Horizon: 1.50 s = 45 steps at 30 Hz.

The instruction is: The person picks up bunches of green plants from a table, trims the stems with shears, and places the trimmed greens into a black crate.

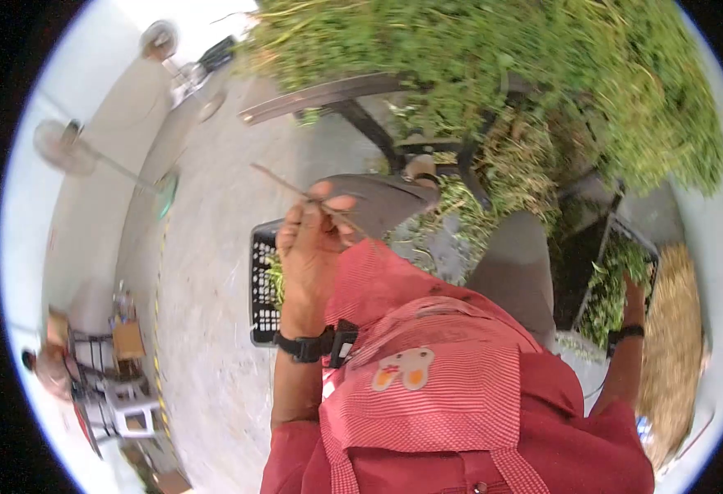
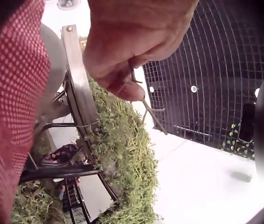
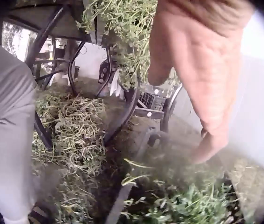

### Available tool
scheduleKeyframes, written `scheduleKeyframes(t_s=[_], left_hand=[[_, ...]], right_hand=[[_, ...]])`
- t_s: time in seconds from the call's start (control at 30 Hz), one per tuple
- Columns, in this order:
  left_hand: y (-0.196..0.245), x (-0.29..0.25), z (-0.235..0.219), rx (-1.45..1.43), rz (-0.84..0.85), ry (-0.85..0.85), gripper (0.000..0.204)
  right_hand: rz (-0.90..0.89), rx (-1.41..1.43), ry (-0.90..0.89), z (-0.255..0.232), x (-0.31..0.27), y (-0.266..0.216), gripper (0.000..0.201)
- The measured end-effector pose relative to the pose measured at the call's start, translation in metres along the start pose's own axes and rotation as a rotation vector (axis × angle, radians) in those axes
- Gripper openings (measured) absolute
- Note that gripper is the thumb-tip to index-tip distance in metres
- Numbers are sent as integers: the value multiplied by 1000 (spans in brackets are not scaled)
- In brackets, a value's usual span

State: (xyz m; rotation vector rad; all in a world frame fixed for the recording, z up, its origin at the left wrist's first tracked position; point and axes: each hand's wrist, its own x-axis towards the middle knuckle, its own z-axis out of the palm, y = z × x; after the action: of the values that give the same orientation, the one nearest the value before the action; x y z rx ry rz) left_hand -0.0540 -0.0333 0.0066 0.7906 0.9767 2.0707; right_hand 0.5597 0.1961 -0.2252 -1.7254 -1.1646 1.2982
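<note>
My left hand (image 1: pixel 305 247) is raised over my lap and pinches a thin brown stem (image 1: pixel 275 179) between thumb and fingers. In the left wrist view, a forked, leafless end of that stem (image 2: pixel 153 119) pokes out past the fingertips. My right hand (image 3: pixel 206 70) reaches down at my right side, its fingers fairly straight and nothing held in them. Beneath it lie loose leafy greens (image 3: pixel 188 203) in a dark crate (image 1: pixel 653 247). Blur softens the area just below the right fingertips. In the head view, greens and the crate's edge partly surround that hand.
A table (image 1: pixel 328 95) in front bears a big heap of green stalks (image 1: pixel 460 49). Trimmed stalks (image 1: pixel 513 156) lie on the floor under it. To the left stand a black slotted crate (image 1: pixel 262 284) and a fan (image 1: pixel 69 148). A straw-coloured pile (image 1: pixel 674 354) is at right.
</note>
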Motion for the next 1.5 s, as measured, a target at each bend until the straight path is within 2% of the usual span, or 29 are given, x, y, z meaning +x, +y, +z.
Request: scheduleKeyframes(t_s=[0.03,0.07,0.13,0.2,0.23,0.3,0.37,0.43,0.5,0.53,0.57,0.6,0.63,0.67,0.7,0.77,0.87,0.9,0.93,0.97,1.03,1.1,1.17,1.2,1.27,1.3,1.4,1.43,1.5], left_hand=[[5,-2,-6,5,36,28,31],[9,-2,-10,30,34,10,30],[12,-3,-20,46,52,8,30],[19,-5,-23,55,22,79,30],[25,-7,-25,52,48,88,30],[39,-9,-24,246,-42,248,30],[38,-3,-43,311,-21,328,34],[39,-2,-72,390,8,413,30],[29,-4,-136,430,-52,461,33],[-1,-34,-217,429,-42,445,33],[-22,-5,-274,1213,-135,440,33],[-21,-6,-258,1208,-112,426,33],[-16,-15,-226,1116,-52,582,32],[-11,-22,-197,1018,-3,734,32],[-9,-21,-179,1013,0,724,32],[-6,-6,-146,851,187,556,26],[5,10,-82,875,251,368,20],[6,12,-61,858,243,332,18],[0,14,-54,849,251,331,18],[-6,16,-48,883,223,247,16],[-14,18,-35,907,198,162,13],[-3,15,-15,1361,423,45,7],[-1,16,-18,1356,414,41,6],[-1,15,-21,1351,398,34,6],[-3,14,-27,1385,411,33,6],[-3,17,-27,1413,425,32,6],[-3,17,-20,1336,345,88,5],[-2,18,-20,1338,343,89,5],[-3,18,-23,1343,402,96,6]], right_hand=[[27,-12,244,33,-8,-42,68],[-1,-17,217,48,-15,-49,68],[84,141,103,73,-20,-56,40],[27,285,-285,72,47,-12,25],[6,280,-302,93,40,-30,25],[29,304,11,154,-3,-77,20],[12,407,-29,166,15,-94,19],[-147,286,-2,187,3,-146,17],[-250,208,-159,198,0,-202,27],[-333,234,-199,207,-6,-227,24],[-421,261,-238,217,-14,-252,23],[-463,238,-250,227,-19,-276,22],[-500,214,-261,237,-25,-298,23],[-643,172,-319,245,-31,-318,26],[-786,122,-380,252,-37,-341,28],[-777,37,-293,273,-54,-390,29],[-880,34,-248,294,-51,-438,25],[-1017,-150,-131,298,-52,-453,24],[-1147,-338,-8,302,-53,-466,28],[-1157,-340,0,307,-50,-479,28],[-1279,-673,201,319,-44,-497,42],[-1295,-767,329,337,-42,-509,47],[-1346,-812,486,355,-42,-520,48],[-1349,-805,487,360,-42,-527,48],[-989,-1042,179,370,-49,-542,44],[-986,-1016,164,375,-47,-544,36],[-1166,-783,105,391,-26,-540,35],[-1342,-753,145,392,-14,-534,34],[-1365,-692,143,377,-13,-521,33]])
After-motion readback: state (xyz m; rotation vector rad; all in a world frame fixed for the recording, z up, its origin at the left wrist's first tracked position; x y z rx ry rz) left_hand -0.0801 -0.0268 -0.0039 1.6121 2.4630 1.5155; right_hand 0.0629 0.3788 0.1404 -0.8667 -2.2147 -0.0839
